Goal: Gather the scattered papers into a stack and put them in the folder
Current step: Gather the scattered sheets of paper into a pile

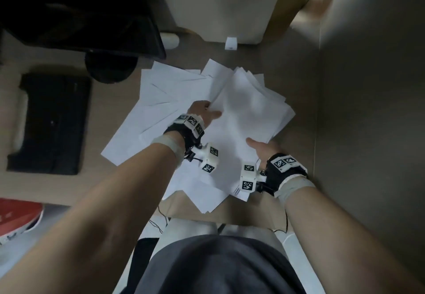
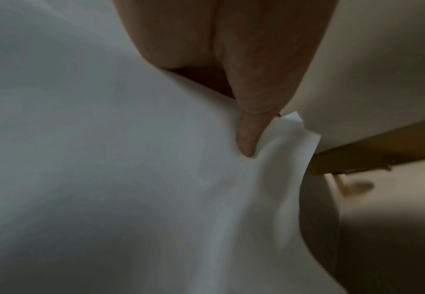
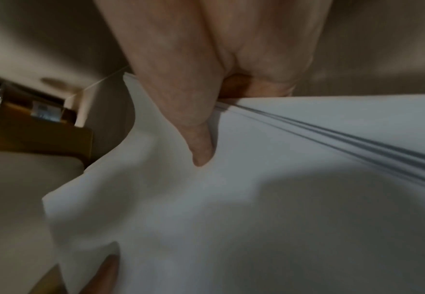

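A loose bundle of white papers (image 1: 248,109) is held above the desk between both hands. My left hand (image 1: 203,112) grips the bundle's left edge, thumb on top and fingers underneath. My right hand (image 1: 262,147) grips its near right corner the same way. In the left wrist view the thumb (image 2: 248,137) presses into the sheets (image 2: 131,179). In the right wrist view the thumb (image 3: 201,147) lies on the top sheet (image 3: 281,199), with several sheet edges fanned beside it. More white sheets (image 1: 161,100) lie scattered on the desk under and left of the bundle. A black folder (image 1: 53,121) lies at the left.
A dark monitor (image 1: 80,13) on a round black base (image 1: 110,68) stands at the back left. A beige box (image 1: 220,3) and a small white block (image 1: 231,43) sit at the back. The desk's near edge (image 1: 230,215) is close to my body. A red object (image 1: 18,217) lies lower left.
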